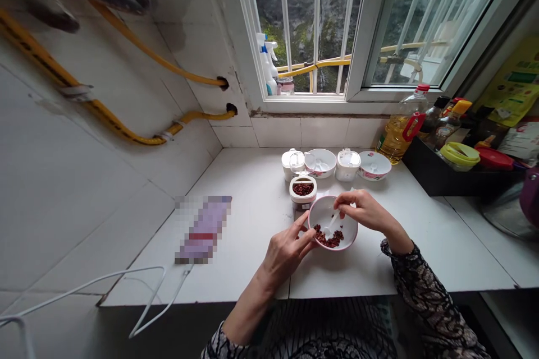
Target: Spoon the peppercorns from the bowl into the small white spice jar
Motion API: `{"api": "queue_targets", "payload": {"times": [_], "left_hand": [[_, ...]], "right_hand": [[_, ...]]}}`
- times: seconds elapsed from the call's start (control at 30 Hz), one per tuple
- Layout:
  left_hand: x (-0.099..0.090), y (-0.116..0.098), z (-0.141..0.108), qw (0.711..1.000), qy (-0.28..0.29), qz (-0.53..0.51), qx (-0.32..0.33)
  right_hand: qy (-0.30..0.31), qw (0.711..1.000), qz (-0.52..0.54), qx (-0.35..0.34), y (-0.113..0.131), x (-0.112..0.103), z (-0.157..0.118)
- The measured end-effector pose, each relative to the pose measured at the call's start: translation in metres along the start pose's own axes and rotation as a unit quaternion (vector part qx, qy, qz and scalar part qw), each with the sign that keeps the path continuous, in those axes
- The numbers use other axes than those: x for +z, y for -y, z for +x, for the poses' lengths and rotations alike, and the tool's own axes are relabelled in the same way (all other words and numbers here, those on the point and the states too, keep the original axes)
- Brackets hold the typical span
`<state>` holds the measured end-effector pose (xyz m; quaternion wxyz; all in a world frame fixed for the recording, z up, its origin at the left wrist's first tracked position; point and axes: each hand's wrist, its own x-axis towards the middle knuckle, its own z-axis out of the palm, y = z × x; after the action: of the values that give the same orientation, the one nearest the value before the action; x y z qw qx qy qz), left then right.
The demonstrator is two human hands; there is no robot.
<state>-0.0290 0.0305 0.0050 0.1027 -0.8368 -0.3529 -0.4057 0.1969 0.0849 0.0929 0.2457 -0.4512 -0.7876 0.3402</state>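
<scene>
A white bowl (351, 235) with a pink rim stands on the white tiled counter, tilted a little towards me. Dark red dried bits (332, 240), like Sichuan peppercorns, lie at its near side. My left hand (287, 248) grips the bowl's left rim between thumb and fingers. Pinched in my right hand (365, 212) is a small white spoon (332, 221), its tip down among the bits. Just behind the bowl, a seasoning jar (302, 198) has its clear lid raised and holds the same dark red bits.
Behind stand two white seasoning jars (290, 171) (348, 165) and two flowered bowls (320, 170) (374, 173). An oil bottle (396, 137) and a black rack (425, 171) of condiments are at right. At left lies a blurred-out purple object (206, 230) with a white cable (170, 297).
</scene>
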Motion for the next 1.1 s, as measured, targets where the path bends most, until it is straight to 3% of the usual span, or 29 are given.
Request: {"api": "queue_targets", "payload": {"times": [0.23, 0.3, 0.43, 0.53, 0.7, 0.9, 1.1], "left_hand": [[0.0, -0.001, 0.0, 1.0, -0.003, 0.009, -0.004], [0.0, -0.001, 0.0, 1.0, -0.004, 0.011, -0.001], [-0.001, 0.0, 0.0, 1.0, -0.006, 0.008, 0.004], [0.0, 0.0, -0.001, 1.0, 0.002, 0.007, -0.001], [0.001, 0.001, -0.002, 1.0, 0.007, -0.003, -0.005], [0.0, 0.0, 0.0, 1.0, -0.007, 0.005, -0.001], [0.001, 0.001, -0.003, 1.0, 0.008, 0.012, -0.003]], "right_hand": [[-0.025, 0.989, 0.145, 0.028, -0.012, -0.01, 0.005], [-0.039, 0.993, 0.112, 0.01, -0.012, -0.009, 0.004], [-0.093, 0.992, -0.067, -0.061, -0.006, 0.0, 0.002], [-0.085, 0.983, -0.13, -0.095, 0.001, 0.011, 0.001], [-0.051, 0.998, -0.014, -0.042, 0.004, 0.015, 0.001], [-0.078, 0.987, 0.134, 0.042, -0.003, 0.004, 0.004], [-0.111, 0.981, 0.149, 0.064, -0.006, 0.002, 0.006]]}}
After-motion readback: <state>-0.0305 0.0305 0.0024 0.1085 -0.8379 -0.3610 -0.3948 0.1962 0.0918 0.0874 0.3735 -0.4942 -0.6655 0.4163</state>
